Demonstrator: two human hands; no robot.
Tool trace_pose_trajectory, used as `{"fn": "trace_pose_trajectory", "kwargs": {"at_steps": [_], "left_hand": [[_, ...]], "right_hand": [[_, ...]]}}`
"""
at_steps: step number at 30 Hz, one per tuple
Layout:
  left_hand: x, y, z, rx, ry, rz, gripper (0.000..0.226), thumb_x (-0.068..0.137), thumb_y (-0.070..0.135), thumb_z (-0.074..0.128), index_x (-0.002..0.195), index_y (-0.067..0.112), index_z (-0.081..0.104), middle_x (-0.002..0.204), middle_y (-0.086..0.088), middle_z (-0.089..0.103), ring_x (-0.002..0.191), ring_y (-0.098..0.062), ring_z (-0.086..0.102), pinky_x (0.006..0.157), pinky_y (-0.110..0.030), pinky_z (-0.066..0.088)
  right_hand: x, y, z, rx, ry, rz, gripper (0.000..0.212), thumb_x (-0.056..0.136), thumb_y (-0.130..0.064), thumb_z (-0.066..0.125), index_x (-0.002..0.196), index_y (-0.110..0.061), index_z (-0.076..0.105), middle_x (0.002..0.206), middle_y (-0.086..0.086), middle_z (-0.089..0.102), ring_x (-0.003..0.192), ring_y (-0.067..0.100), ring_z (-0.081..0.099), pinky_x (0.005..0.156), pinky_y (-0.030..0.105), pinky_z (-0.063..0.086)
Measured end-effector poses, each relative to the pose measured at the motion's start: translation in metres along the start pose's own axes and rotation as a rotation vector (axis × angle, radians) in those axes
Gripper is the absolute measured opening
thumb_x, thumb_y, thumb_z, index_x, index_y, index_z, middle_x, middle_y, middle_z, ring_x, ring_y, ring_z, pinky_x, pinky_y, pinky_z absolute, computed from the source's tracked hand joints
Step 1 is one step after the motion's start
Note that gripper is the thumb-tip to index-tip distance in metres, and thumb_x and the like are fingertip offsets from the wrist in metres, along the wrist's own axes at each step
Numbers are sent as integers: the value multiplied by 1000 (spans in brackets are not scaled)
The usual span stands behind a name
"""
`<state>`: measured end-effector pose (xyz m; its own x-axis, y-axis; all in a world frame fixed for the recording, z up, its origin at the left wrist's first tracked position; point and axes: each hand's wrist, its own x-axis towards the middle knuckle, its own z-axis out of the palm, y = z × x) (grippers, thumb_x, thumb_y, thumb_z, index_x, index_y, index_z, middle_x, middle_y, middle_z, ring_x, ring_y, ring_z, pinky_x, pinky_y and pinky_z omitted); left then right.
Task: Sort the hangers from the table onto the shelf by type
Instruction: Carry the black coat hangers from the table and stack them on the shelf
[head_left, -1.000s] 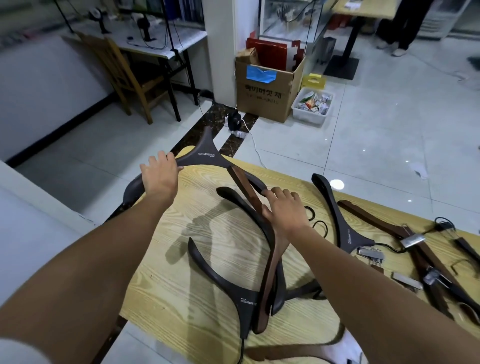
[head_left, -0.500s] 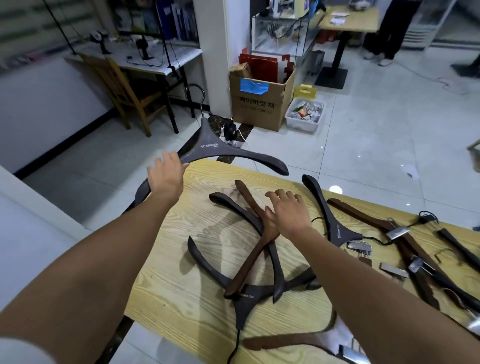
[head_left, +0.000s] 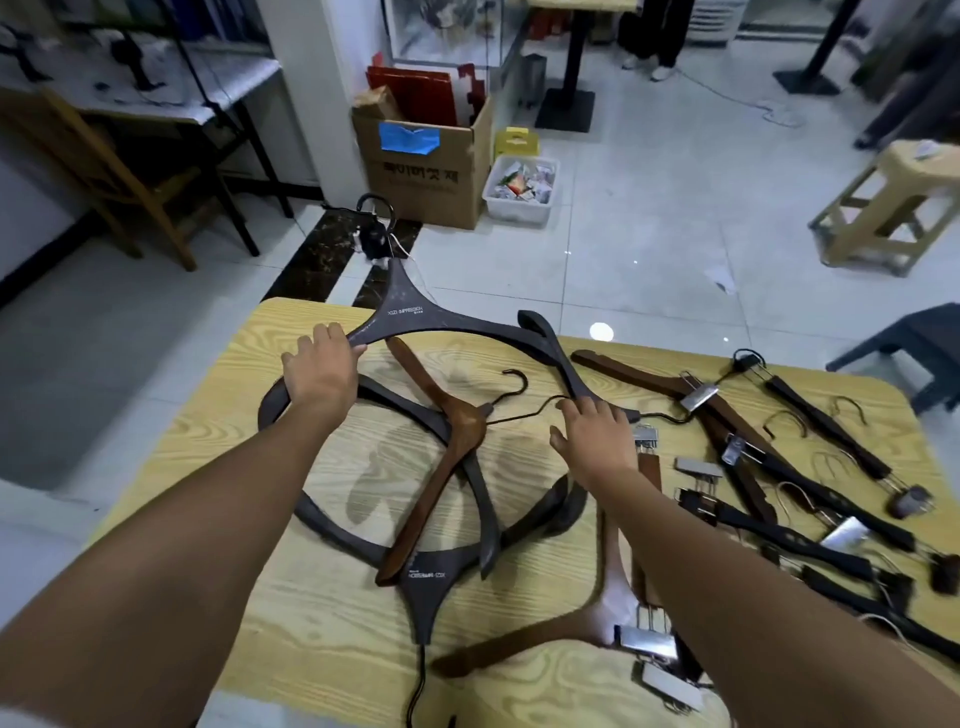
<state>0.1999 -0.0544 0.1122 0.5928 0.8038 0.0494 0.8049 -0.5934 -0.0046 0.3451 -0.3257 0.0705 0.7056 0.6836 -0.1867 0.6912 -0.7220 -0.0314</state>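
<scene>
Hangers are lying scattered over the yellow wood-grain worktop (head_left: 218, 447), several crossing each other, and the clip hangers (head_left: 810, 483) at the right are tangling so single ones are hard to separate. The left hand (head_left: 322, 371) is gripping one arm of a dark curved hanger (head_left: 415, 317) at the far edge. The right hand (head_left: 597, 436) is resting spread and empty on another dark hanger (head_left: 561, 358), beside a brown hanger (head_left: 447, 447).

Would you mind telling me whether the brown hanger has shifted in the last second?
Yes. The brown hanger swung on the table, its hook now pointing right.
</scene>
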Motion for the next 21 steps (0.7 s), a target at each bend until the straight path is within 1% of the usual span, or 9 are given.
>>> {"fn": "trace_pose_trajectory", "kwargs": {"at_steps": [4,9,12,15,17,19,21], "left_hand": [[10,18,11,-25,-8,36,41,99,37,38,117,1,46,119,-18,52,113,-38,50,88,-49,42],[24,34,21,-9,-24,103,42,99,37,38,119,0,46,120,-18,52,114,-38,50,88,-51,42],[30,41,27,-3,-28,140,41,100,37,38,118,0,46,118,-18,52,112,-38,50,86,-51,43],[36,47,30,-3,-22,176,42,99,38,38,115,0,47,116,-18,53,109,-38,51,83,-50,43],[40,50,31,-8,-18,194,41,99,37,38,114,0,48,115,-19,53,108,-38,51,83,-50,43],[44,52,32,-14,-20,201,39,99,36,38,114,1,48,115,-18,53,109,-38,51,83,-50,42],[48,55,33,-17,-23,213,39,99,36,38,113,2,48,115,-17,53,109,-37,51,83,-51,42]], "right_hand": [[-4,14,14,2,-68,101,45,100,-39,35,137,-13,37,140,10,43,130,29,38,107,40,30],[-1,15,30,89,-172,219,40,99,-33,37,130,-8,39,135,14,47,128,31,41,104,40,32],[3,10,39,179,-247,289,33,98,-25,41,124,-6,41,130,16,51,124,32,45,99,38,37],[9,6,47,300,-283,396,27,96,-15,44,121,-4,41,126,16,55,119,32,52,92,35,42],[13,5,50,364,-289,464,33,97,-13,44,127,-1,36,128,16,55,118,32,54,89,35,45],[16,3,52,407,-290,526,45,97,-12,47,135,1,27,130,17,53,119,33,54,87,35,46],[19,1,54,463,-287,599,51,96,-9,49,138,2,20,130,18,53,117,34,55,85,35,46]]}}
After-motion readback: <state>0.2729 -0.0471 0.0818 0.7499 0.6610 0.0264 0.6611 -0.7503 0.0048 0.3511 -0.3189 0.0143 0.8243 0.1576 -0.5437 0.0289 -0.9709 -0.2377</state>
